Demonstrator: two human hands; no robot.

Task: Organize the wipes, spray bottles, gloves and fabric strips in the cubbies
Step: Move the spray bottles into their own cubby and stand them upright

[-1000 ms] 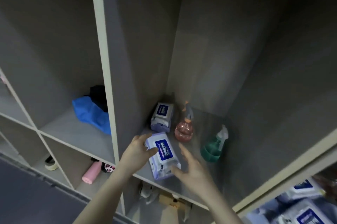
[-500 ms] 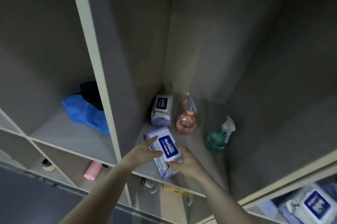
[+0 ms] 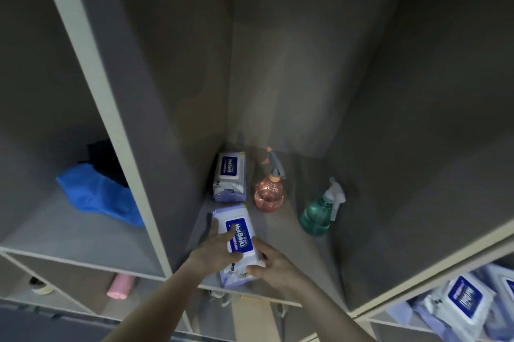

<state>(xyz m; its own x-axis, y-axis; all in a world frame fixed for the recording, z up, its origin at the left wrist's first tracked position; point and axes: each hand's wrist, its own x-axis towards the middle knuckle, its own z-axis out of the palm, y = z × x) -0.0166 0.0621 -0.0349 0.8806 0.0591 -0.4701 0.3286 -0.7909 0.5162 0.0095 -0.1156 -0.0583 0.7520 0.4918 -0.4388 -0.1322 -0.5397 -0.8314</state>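
Together, both hands hold a white soft pack of wipes with a blue label (image 3: 237, 241) on the grey cubby shelf (image 3: 281, 233). The left hand (image 3: 214, 251) lies over it with fingers loosely spread; the right hand (image 3: 271, 265) curls around its near corner. Just behind lie a second white wipes pack (image 3: 229, 176), a pink round spray bottle (image 3: 269, 192) and a green spray bottle (image 3: 319, 213).

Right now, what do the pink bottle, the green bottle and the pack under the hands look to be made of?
Pink spray bottle: likely translucent plastic, glossy and ribbed. Green spray bottle: the same see-through plastic, with a pale opaque trigger. Wipes pack: soft plastic film, by its creases, under both hands.
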